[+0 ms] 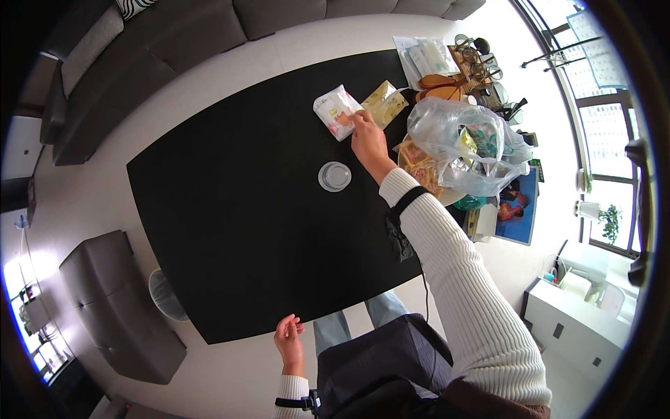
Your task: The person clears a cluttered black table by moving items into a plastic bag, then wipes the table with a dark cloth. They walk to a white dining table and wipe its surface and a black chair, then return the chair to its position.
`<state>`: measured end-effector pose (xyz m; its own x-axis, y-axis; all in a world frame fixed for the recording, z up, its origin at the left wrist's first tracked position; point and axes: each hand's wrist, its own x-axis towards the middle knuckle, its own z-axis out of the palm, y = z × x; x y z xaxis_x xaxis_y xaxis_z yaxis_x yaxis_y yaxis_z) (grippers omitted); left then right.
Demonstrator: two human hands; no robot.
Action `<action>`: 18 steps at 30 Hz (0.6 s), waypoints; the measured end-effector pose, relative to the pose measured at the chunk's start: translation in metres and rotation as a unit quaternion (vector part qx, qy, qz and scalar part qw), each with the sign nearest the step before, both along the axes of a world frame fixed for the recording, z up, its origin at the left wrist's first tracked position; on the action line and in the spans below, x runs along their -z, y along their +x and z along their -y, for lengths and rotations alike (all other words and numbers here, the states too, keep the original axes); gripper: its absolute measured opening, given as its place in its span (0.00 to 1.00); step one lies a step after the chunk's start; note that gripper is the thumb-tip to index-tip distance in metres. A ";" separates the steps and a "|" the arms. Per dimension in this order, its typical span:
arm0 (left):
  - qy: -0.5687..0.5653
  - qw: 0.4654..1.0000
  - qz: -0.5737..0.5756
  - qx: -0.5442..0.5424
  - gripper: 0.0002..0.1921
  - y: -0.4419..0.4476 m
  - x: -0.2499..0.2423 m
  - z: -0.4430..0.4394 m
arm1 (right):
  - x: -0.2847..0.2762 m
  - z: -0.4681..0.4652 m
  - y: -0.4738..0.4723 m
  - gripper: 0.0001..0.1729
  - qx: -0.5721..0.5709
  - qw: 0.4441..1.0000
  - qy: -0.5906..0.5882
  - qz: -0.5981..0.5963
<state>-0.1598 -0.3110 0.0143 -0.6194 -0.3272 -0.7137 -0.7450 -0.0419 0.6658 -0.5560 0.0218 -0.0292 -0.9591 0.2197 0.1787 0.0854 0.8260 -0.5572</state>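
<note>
My right hand reaches over the black table, its fingertips at the right edge of a white printed soft pack. Whether the fingers grip the pack or only touch it cannot be told. Just beyond that hand lies a yellowish patterned packet with a pale sheet at its top. A clear round container stands left of my right wrist. Near the table's front edge, my left hand is raised with its fingers loosely curled, and no object shows in it.
A translucent plastic bag with packets crowds the right side, beside brown slippers, glasses and a blue picture. A black cable hangs at the front right edge. A waste bin stands left of the table.
</note>
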 end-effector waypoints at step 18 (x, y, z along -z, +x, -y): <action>-0.009 0.999 0.022 -0.034 0.10 0.014 0.010 0.009 | -0.002 -0.040 -0.036 0.07 0.160 0.977 -0.027 -0.141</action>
<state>-0.1460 -0.3200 0.0045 -0.5638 -0.3812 -0.7327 -0.7689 -0.0818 0.6342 -0.5924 0.0619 -0.0270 -0.7534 0.5173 0.4060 0.1713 0.7505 -0.6384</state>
